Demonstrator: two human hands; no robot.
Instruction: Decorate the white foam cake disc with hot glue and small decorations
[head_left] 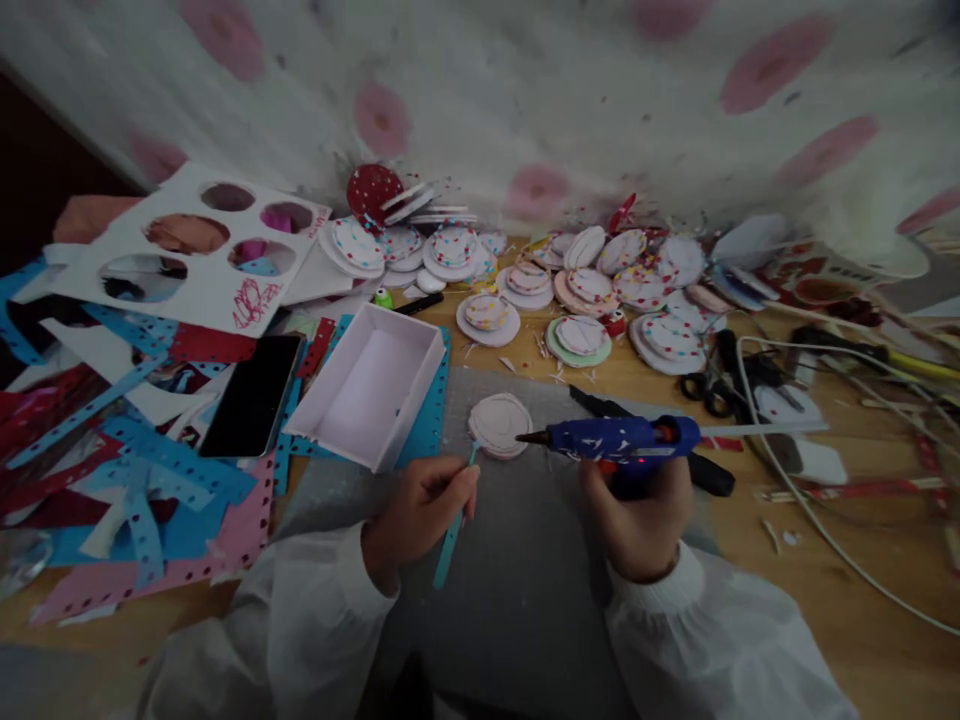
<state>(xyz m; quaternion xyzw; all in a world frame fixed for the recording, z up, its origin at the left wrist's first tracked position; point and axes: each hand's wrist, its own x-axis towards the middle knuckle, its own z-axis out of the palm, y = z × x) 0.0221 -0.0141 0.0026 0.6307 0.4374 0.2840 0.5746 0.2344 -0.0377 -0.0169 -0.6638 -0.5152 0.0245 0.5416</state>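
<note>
A small round white disc (501, 425) lies on the grey mat in front of me. My left hand (424, 510) pinches a narrow teal strip (450, 550), whose upper end meets the disc's lower left edge. In my right hand (645, 520) is a blue hot glue gun (619, 437), gripped by its handle. Its nozzle points left and comes over the disc's right side; whether it touches cannot be told. A long pale glue stick (765, 428) juts from the gun's back.
A white open box (367, 390) and a black phone (251, 395) are at left, beside heaped blue and red scraps (157, 470). Several decorated round stacks (487, 317) line the back. Black scissors (705, 393) and a white cable (780, 480) are at right.
</note>
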